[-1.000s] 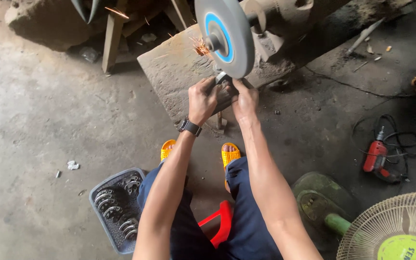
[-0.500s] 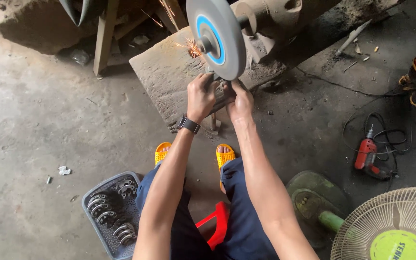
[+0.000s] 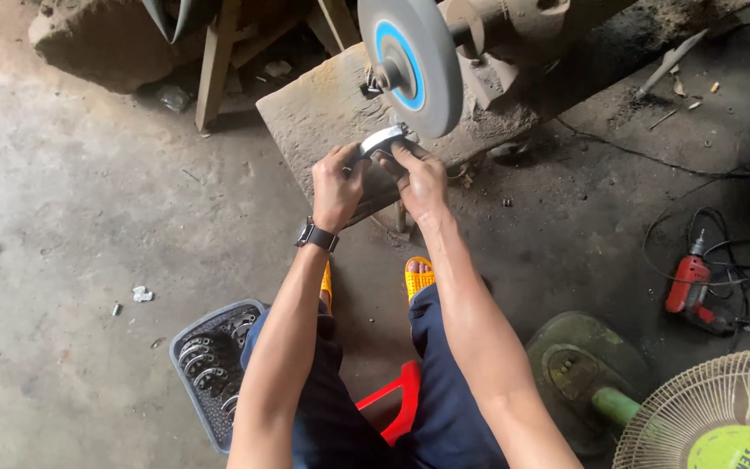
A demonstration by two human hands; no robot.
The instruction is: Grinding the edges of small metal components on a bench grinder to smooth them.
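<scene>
While both hands, left hand (image 3: 338, 178) and right hand (image 3: 418, 174), are pinching the curved metal piece (image 3: 381, 139) near the grinding wheel (image 3: 414, 61), it's looking stiff, light, sharp-edged; gripping its ends seems safest.

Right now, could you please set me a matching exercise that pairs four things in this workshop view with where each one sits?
Things:
1. grinding wheel
2. curved metal piece
3. basket of metal parts
4. red drill

Places:
a. on the floor at far right, among black cables
b. on the floor beside the person's left leg
c. on the machine's shaft, above the hands
d. held between the left hand and right hand, just under the wheel

Pairs: 1-c, 2-d, 3-b, 4-a
</scene>
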